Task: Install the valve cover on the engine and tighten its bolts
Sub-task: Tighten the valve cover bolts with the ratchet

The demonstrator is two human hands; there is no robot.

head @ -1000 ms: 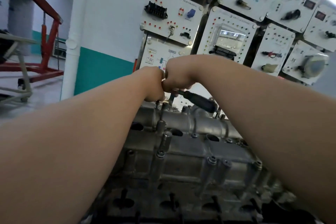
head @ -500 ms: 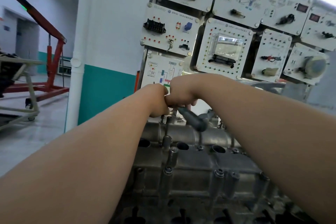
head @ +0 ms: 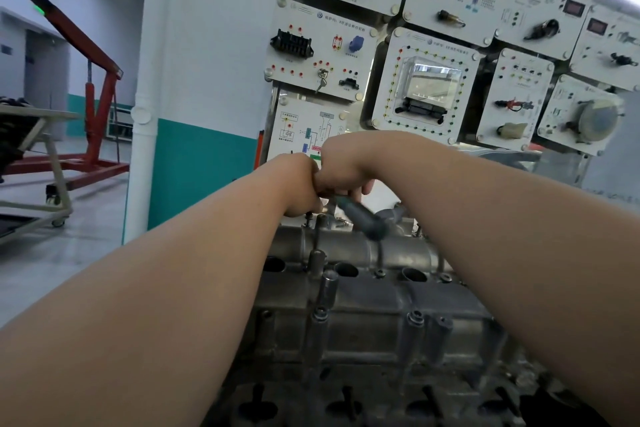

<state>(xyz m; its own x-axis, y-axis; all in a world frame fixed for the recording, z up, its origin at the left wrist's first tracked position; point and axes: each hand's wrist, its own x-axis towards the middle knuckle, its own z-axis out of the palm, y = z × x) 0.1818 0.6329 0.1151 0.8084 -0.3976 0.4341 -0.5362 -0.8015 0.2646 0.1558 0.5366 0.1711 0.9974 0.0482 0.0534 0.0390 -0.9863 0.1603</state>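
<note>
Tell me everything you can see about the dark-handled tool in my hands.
The tool has a dark, rubbery-looking grip, round in section, slanting down to the right above the grey metal valve cover. The right hand curls round its upper end; the left hand butts against that hand, hiding the head.

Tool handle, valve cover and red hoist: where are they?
tool handle (head: 362,218): head view, middle of dark grip.
valve cover (head: 363,319): head view, bare metal top face.
red hoist (head: 102,114): head view, its upright post.

The valve cover (head: 363,308) is finished in dull, rough-cast grey metal; tool handle (head: 362,220) at 12 o'clock is covered in matt dark plastic.
</note>
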